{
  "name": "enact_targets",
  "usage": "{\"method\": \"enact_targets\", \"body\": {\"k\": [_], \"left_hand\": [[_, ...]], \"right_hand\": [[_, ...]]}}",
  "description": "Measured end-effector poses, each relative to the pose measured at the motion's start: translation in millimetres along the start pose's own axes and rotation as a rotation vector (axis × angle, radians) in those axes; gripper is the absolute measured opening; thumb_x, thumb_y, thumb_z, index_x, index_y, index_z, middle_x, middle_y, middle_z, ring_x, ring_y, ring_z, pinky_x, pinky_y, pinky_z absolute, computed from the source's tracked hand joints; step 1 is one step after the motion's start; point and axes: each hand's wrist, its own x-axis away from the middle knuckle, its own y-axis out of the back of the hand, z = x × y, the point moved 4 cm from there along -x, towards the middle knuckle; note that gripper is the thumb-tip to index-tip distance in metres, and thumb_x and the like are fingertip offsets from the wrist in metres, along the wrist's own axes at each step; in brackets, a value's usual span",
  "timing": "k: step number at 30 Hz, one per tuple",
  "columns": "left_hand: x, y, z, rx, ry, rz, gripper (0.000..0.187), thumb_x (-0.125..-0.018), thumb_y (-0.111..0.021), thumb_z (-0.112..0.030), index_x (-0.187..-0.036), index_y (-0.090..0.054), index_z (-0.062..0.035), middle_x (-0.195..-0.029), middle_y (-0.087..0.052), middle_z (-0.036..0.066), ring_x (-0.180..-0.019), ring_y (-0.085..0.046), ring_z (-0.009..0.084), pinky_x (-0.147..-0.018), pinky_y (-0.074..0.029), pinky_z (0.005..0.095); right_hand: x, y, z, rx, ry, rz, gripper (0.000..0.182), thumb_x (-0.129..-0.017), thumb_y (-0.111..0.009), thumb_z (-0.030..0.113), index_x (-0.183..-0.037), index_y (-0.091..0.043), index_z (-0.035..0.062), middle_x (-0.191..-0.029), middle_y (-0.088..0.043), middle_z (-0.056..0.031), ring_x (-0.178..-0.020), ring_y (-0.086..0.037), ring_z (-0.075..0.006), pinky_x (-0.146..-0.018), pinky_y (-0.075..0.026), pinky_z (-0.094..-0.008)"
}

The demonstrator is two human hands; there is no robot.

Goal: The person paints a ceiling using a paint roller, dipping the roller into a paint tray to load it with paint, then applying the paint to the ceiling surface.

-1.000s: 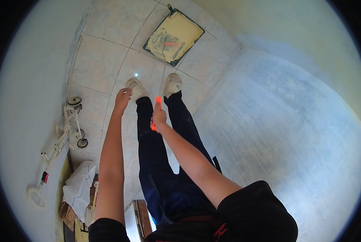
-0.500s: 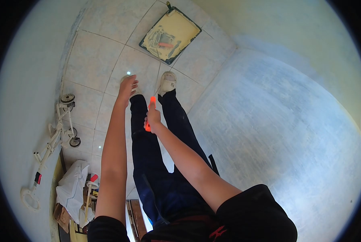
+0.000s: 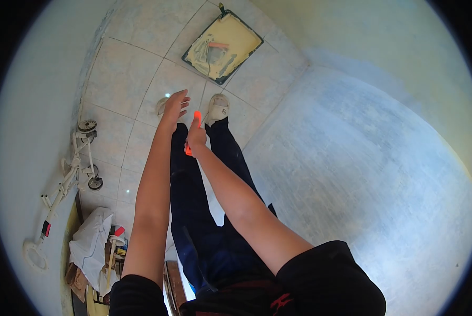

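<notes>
My right hand [image 3: 196, 139] is wrapped round the bright orange handle [image 3: 197, 118] of a paint roller. From it a thin metal rod runs forward to the roller head [image 3: 218, 46], which lies in pale yellow paint inside a dark-rimmed paint tray [image 3: 221, 80] on the floor. The head shows an orange-pink part; paint partly covers the rest. My left hand [image 3: 176, 108] holds nothing, its fingers apart, above my left shoe and beside the roller handle without touching it.
A paintbrush [image 3: 222, 8] rests at the tray's far corner. On the left, a white wheeled frame [image 3: 72, 168] leans by the wall, with a white sack [image 3: 92, 242] and clutter nearer. A patchy blue-white wall [image 3: 352, 174] rises on the right.
My right hand has pushed the handle forward, and the roller head has slid toward the far side of the tray. My left hand has shifted slightly right and forward.
</notes>
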Motion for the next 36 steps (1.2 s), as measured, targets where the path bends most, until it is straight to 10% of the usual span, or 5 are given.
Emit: {"method": "enact_targets", "body": {"k": [28, 30, 36], "left_hand": [[-8, -5, 2, -0.143, 0.129, -0.013, 0.071, -0.089, -0.063, -0.055, -0.142, -0.049, -0.0099, -0.133, -0.058, 0.010, -0.124, -0.052, 0.0240, -0.105, -0.038, 0.0438], [7, -14, -1, -0.422, 0.439, 0.118, 0.077, -0.088, -0.063, -0.059, -0.144, -0.046, -0.0087, -0.140, -0.055, 0.012, -0.130, -0.049, 0.0263, -0.110, -0.035, 0.0468], [13, -41, 23, -0.292, 0.399, 0.510, 0.064, -0.094, -0.061, -0.050, -0.140, -0.053, -0.0072, -0.136, -0.059, 0.014, -0.129, -0.051, 0.0243, -0.111, -0.036, 0.0479]], "right_hand": [[28, 26, 8, -0.270, -0.180, 0.303, 0.062, -0.094, -0.043, 0.071, -0.078, -0.044, 0.0120, -0.061, -0.041, -0.0029, -0.045, -0.042, -0.0181, -0.045, -0.039, -0.0345], [26, 37, 11, -0.287, -0.161, 0.339, 0.060, -0.094, -0.043, 0.070, -0.077, -0.043, 0.0125, -0.060, -0.041, -0.0024, -0.045, -0.041, -0.0176, -0.045, -0.038, -0.0336], [35, 62, 19, -0.404, -0.246, 0.592, 0.056, -0.095, -0.046, 0.066, -0.074, -0.042, 0.0150, -0.053, -0.034, 0.0020, -0.040, -0.033, -0.0135, -0.040, -0.030, -0.0283]]}}
